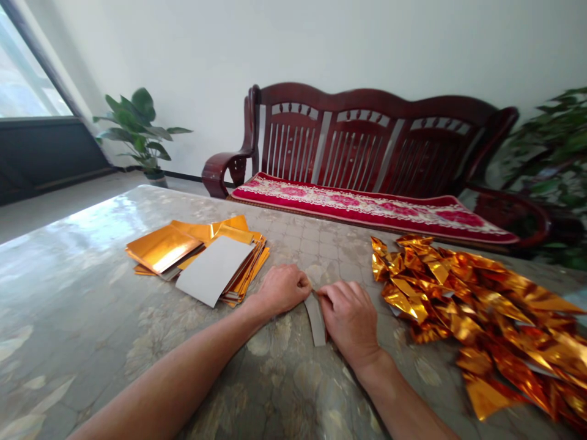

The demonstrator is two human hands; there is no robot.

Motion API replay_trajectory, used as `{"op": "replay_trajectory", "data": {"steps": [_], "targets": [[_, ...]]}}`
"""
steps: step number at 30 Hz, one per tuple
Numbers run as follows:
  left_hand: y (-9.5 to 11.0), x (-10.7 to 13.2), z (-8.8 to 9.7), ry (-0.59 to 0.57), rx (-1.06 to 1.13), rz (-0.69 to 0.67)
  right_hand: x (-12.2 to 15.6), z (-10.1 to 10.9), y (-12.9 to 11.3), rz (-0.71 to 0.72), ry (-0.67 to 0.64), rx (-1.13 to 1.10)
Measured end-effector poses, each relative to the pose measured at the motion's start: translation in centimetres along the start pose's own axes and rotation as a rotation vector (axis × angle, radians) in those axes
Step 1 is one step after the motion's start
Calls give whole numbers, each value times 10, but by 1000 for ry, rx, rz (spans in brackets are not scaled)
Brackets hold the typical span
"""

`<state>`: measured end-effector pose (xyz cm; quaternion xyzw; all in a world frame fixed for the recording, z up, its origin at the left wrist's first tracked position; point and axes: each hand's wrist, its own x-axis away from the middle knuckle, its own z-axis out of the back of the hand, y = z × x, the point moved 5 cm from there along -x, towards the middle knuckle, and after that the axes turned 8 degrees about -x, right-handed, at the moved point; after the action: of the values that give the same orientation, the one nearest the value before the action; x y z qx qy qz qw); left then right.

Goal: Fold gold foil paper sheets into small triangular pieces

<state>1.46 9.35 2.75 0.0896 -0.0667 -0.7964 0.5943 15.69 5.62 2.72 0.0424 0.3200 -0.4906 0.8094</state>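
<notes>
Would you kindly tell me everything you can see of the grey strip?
The strip looks like paper, plain grey, narrow and gently curved. The left hand and right hand pinch its far end, partly hiding it; its near end is free and squared, touching or just above the table; I cannot tell which.

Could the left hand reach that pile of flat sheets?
Probably yes: the left hand is close to the pile, with nothing visible in between, though it appears to be pinching the grey strip.
</notes>
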Motion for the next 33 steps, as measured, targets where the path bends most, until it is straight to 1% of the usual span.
{"op": "replay_trajectory", "data": {"steps": [4, 8, 13, 20, 29, 33], "targets": [[0, 0, -1, 1, 9, 30, 0, 0, -1, 16, -3, 16], [0, 0, -2, 34, 17, 42, 0, 1, -3, 19, 4, 27], [-2, 1, -4, 64, 72, 28, -1, 0, 0, -6, 25, 10], [-2, 0, -9, 85, 125, -37, -1, -1, 1, -1, 29, 11], [3, 4, -5, 98, 37, 37, -1, 1, -3, 37, 19, 32], [3, 4, -4, 64, 14, 70, -1, 0, -5, 50, -9, 43]]}}
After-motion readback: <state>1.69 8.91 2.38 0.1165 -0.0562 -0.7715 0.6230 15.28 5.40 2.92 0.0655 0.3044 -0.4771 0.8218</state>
